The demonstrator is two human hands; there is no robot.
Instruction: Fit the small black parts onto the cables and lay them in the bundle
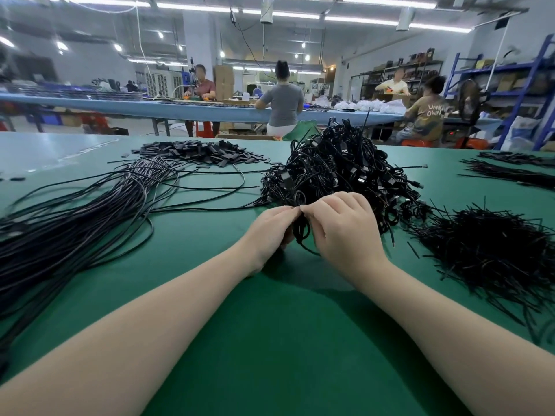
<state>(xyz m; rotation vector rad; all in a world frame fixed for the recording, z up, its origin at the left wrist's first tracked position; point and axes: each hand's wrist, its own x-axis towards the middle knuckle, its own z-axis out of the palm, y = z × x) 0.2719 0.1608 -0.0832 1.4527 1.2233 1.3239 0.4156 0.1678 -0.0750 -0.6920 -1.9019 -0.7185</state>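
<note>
While both hands, left hand (271, 228) and right hand (342, 226), pinch the coiled cable (301, 232), probably mid-tie, loops could spring loose near the bundle (339, 169).

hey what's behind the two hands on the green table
Directly behind the left hand and right hand rises a tangled heap of coiled black cables, which covers the green table beneath it. Farther back lies a pile of small black parts.

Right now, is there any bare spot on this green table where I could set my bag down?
Yes: the green mat is bare between the two forearms, near the front edge. A smaller bare strip lies far left, behind the long cables. Crowded: the coiled bundle past the hands, the short-wire heap on the right, the black parts beyond.
</note>
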